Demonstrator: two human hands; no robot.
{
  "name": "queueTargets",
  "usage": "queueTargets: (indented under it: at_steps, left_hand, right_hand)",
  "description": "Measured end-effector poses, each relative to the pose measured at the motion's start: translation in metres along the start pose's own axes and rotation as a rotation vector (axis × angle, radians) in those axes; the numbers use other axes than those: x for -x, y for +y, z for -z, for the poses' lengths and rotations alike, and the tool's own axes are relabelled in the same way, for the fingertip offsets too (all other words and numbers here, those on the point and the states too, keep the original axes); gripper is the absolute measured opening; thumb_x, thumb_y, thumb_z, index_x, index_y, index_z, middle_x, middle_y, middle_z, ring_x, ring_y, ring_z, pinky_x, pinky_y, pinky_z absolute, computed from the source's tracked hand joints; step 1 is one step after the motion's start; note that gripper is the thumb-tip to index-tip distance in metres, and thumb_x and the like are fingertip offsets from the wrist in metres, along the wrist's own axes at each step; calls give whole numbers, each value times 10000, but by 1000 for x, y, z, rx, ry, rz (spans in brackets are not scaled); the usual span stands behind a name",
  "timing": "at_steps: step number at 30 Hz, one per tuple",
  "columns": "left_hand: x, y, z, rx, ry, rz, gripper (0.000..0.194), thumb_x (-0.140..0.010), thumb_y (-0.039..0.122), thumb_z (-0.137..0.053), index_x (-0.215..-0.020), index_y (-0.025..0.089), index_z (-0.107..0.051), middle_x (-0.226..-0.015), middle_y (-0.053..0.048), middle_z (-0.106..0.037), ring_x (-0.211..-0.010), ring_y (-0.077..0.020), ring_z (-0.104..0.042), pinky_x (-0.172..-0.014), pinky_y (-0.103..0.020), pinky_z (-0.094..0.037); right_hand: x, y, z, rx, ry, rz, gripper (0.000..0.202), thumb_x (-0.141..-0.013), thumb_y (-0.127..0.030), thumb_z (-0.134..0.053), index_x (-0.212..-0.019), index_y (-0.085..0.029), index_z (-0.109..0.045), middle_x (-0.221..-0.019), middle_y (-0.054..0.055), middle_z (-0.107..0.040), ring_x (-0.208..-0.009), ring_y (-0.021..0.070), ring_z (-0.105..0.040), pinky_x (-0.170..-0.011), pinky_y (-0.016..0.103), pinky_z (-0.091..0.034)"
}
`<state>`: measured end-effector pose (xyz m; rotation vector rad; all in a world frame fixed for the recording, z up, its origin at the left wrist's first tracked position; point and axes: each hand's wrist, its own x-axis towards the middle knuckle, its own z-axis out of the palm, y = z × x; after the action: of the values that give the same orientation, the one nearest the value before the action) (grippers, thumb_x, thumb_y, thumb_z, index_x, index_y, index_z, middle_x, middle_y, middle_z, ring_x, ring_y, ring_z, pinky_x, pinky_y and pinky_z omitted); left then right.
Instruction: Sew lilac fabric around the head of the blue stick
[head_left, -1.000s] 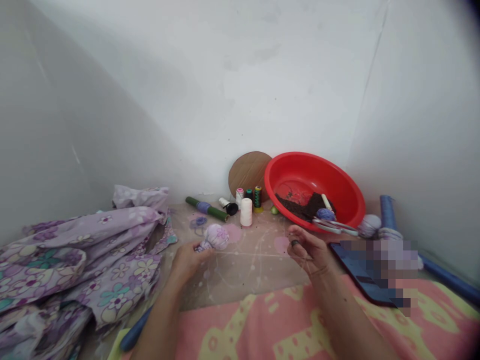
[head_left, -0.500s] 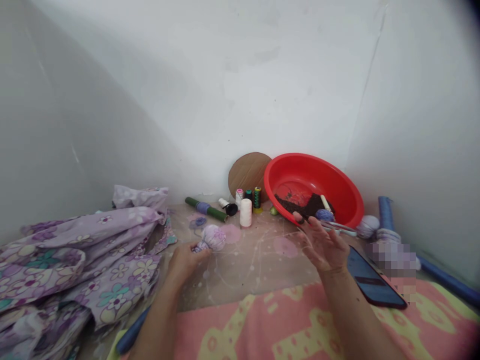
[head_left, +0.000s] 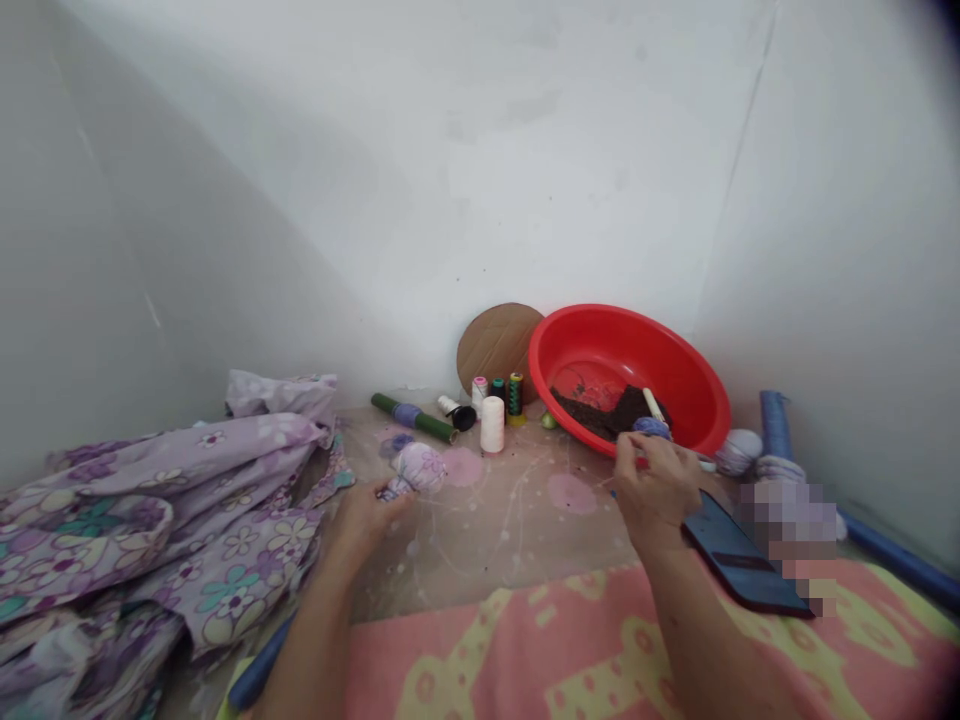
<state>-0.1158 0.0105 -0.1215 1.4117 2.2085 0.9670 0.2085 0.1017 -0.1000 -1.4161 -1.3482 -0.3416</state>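
My left hand (head_left: 365, 516) pinches the cloth ball (head_left: 417, 468) at 9 o'clock. My right hand (head_left: 654, 482), fingers curled, reaches the red basin (head_left: 697, 385) rim at 2 o'clock; grip unclear.

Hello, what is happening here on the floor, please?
A person sits on the floor in a corner, with a pink and yellow blanket over the lap. The left hand holds a small purple floral cloth ball by its gathered end. The right hand is raised with fingers pinched beside the red basin; what it pinches is too small to tell. Thread spools stand by the wall, floral fabric is piled at the left, and a phone lies at the right.
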Motion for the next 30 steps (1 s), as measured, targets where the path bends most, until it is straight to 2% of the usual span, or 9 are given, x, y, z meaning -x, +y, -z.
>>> queueTargets:
  at_steps: [3, 5, 7, 10, 14, 18, 21, 26, 30]
  left_hand:
    - [4, 9, -3, 5, 7, -66, 392, -616, 469, -501, -767, 132, -632, -437, 36, -426, -390, -102, -400, -400, -196, -238]
    - [8, 18, -5, 49, -41, -92, 391, -620, 466, -504, -787, 135, -629, -455, 41, -432, -379, -91, -379, -389, -193, -242]
    - [12, 27, -9, 97, -100, -105, 382, -615, 454, -516, -794, 135, -626, -472, 42, -443, -370, -83, -363, -377, -192, -245]
    - [16, 35, -17, 119, -169, -87, 368, -612, 434, -521, -774, 123, -631, -470, 35, -455, -361, -82, -361, -370, -192, -244]
    - [17, 37, -31, 76, -177, -164, 340, -611, 414, -532, -765, 135, -651, -530, 13, -537, -454, -108, -442, -415, -189, -271]
    - [20, 44, -39, -67, -142, -250, 345, -630, 435, -531, -773, 148, -658, -644, -19, -618, -620, -156, -538, -518, -200, -325]
    - [28, 53, -39, -207, -124, -261, 352, -679, 457, -491, -841, 187, -648, -753, -36, -650, -689, -165, -563, -564, -208, -334]
    - [41, 63, -42, -456, -50, -279, 329, -746, 446, -418, -951, 257, -593, -850, -57, -652, -747, -184, -576, -608, -236, -346]
    - [44, 64, -47, -538, -43, -283, 361, -765, 464, -389, -993, 247, -566, -846, -81, -646, -769, -200, -585, -629, -251, -360]
  right_hand:
    - [5, -11, 1, 107, -331, 93, 338, -775, -396, -407, -639, -177, -626, -669, 88, -618, -693, 214, -511, -579, 296, -306]
    - [9, -20, 1, 101, -559, 153, 362, -781, -396, -401, -569, -191, -610, -580, 75, -592, -611, 197, -506, -544, 291, -285]
    - [16, -30, 0, -5, -682, 309, 275, -764, -352, -451, -606, -207, -624, -639, 70, -606, -668, 204, -516, -589, 302, -302]
    - [27, -44, -1, -261, -691, 553, 130, -731, -275, -521, -769, -228, -637, -853, 66, -605, -856, 225, -490, -728, 333, -307]
    - [47, -64, -3, -511, -681, 566, 173, -786, -214, -450, -835, -217, -616, -884, 67, -557, -850, 195, -469, -728, 317, -322]
    - [64, -80, -2, -493, -641, 555, 167, -761, -223, -491, -885, -222, -603, -971, 71, -506, -919, 223, -417, -763, 353, -312]
    - [71, -88, -2, -469, -627, 528, 191, -749, -203, -505, -917, -223, -595, -1009, 69, -488, -940, 222, -402, -787, 355, -313]
    - [78, -92, -5, -403, -591, 484, 173, -737, -183, -521, -887, -215, -601, -1081, 78, -471, -1024, 234, -370, -846, 366, -295]
    - [83, -91, -9, -361, -606, 429, 136, -744, -177, -513, -832, -209, -612, -1069, 84, -485, -1027, 233, -377, -850, 368, -298]
